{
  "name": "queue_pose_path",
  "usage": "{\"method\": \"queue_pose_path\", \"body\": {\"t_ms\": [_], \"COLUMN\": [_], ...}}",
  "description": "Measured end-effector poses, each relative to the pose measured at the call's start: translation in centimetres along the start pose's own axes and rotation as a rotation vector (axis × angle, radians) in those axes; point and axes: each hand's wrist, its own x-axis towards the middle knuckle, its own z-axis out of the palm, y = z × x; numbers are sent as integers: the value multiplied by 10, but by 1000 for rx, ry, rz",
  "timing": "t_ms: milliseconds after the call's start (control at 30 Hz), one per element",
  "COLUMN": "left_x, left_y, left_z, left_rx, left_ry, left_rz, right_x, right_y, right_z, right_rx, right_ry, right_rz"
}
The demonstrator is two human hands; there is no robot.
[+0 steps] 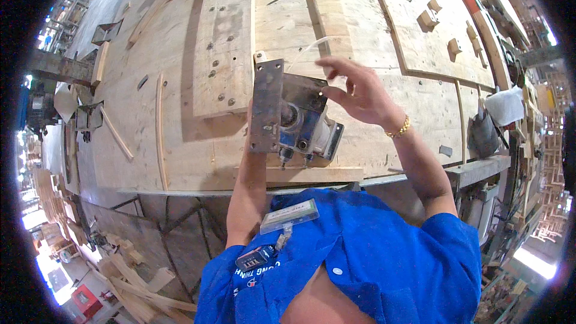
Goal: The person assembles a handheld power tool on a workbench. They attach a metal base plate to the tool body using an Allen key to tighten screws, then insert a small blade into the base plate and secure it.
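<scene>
Before me on the bench is a blue and grey metal machine (290, 137), with a cylindrical housing at its right and round fittings near its front. A dark rectangular plate (267, 87), drilled at its corners, stands along its left side, and a second dark plate (306, 93) covers its top. My left hand (249, 114) reaches behind the left plate, which hides its fingers, so I cannot tell its grip. My right hand (360, 93) is just beside the top plate's right corner, thumb and fingers apart, holding nothing. A pale curved strip or tube (313, 43) rises beyond the machine.
The plywood bench (138, 138) carries a thick board with bolts (223, 42) behind the machine, and a wide panel (420, 36) at the far right with small wood blocks (429, 18). Thin strips (161, 132) lie at left. A wooden bar (336, 174) runs along the front edge.
</scene>
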Motion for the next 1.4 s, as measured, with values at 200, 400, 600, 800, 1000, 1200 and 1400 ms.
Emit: {"method": "queue_pose_path", "body": {"t_ms": [200,400,600,800,1000,1200,1400], "left_x": [-1,4,0,-18,-54,-62,-49], "left_y": [-2,-1,3,51,76,7,33], "left_z": [3,7,6,-18,-74,-66,-55], "left_rx": [-16,-38,-46,330,1294,1361,788], "left_ry": [-30,-113,-108,204,104,269,260], "left_rz": [1,18,42,237,-113,94,-28], "right_x": [16,28,20,0,-16,-34,-81], "right_y": [-8,-1,-6,-3,30,65,95], "right_z": [-11,-5,10,1,-10,12,5], "right_rx": [-261,-330,-473,-153,227,196,240], "right_ry": [-272,-392,-286,-145,114,63,45], "right_rz": [-388,-430,-457,-204,89,299,527]}}
